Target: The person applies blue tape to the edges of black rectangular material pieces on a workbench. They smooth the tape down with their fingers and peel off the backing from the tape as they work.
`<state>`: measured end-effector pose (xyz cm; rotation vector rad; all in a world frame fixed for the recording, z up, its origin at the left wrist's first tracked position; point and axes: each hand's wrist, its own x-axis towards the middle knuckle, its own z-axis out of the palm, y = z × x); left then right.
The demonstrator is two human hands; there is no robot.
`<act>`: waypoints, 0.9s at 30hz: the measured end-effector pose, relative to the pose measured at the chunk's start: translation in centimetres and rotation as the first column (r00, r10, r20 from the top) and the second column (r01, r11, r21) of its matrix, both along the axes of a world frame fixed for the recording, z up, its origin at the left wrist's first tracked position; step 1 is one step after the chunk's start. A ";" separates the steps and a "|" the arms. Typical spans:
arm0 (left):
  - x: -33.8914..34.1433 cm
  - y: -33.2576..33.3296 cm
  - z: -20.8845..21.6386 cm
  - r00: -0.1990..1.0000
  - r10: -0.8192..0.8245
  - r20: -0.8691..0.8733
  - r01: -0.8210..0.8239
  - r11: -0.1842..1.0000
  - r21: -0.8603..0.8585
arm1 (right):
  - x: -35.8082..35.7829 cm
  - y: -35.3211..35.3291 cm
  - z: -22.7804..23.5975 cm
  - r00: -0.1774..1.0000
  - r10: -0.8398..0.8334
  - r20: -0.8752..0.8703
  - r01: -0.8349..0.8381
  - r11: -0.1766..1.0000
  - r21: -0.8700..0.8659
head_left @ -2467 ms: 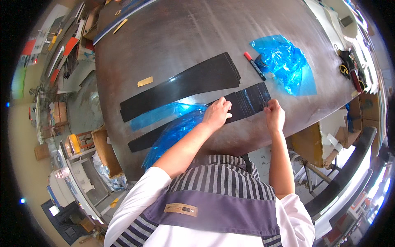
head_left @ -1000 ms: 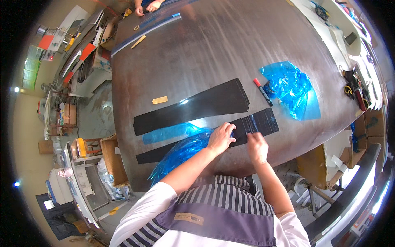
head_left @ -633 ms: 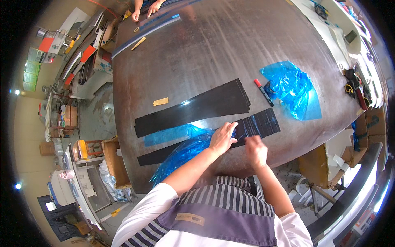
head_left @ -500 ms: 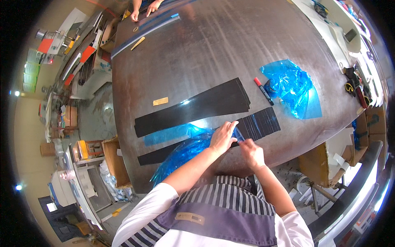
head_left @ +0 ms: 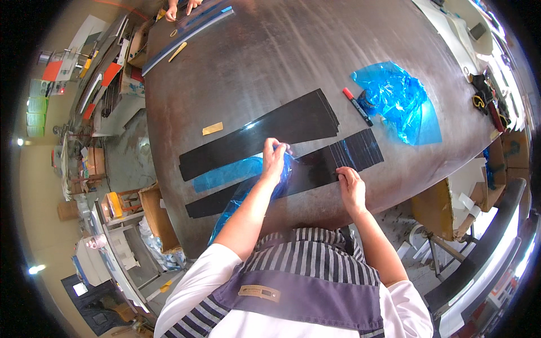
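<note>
A stack of long black strips (head_left: pixel 310 170) lies across the near part of the metal table, its right end fanned out in steps. My left hand (head_left: pixel 274 161) is closed on thin blue film (head_left: pixel 283 181), pulled up over the left part of this stack. Some of that film hangs behind my left forearm. At the near edge of the fanned end, my right hand (head_left: pixel 353 190) pinches a strip with fingertips and thumb. Beyond lies a second black stack (head_left: pixel 262 130), slightly fanned, with a flat blue film piece (head_left: pixel 225 176) between the two stacks.
Crumpled blue film (head_left: pixel 397 101) lies to the right on the table (head_left: pixel 270 62), beside a red-capped black marker (head_left: pixel 358 107). A tan piece (head_left: pixel 213 129) sits past the far stack. Another person's hands (head_left: pixel 172 14) are at the far left. A cardboard box (head_left: pixel 437 211) stands off the right edge.
My left hand has moved left and away from me, drawing the blue film off the strips. The hands have parted. My right hand is now at the stack's near edge.
</note>
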<state>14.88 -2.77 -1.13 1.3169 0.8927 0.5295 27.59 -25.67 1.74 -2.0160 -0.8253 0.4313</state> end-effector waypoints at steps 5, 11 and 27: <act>2.0 -3.6 4.5 0.790 -0.155 -0.593 0.547 0.614 0.569 | 0.4 0.2 0.1 0.968 -0.113 -0.223 0.112 0.994 -0.018; 1.8 -3.0 3.5 0.866 -0.177 -0.467 0.435 0.728 0.530 | 0.8 -0.3 -2.3 0.785 -0.187 -0.590 0.325 0.936 0.135; 2.3 -6.1 4.4 0.707 -0.437 -0.557 0.682 0.629 0.373 | 0.6 0.8 0.6 0.846 0.335 0.416 -0.247 0.936 -0.251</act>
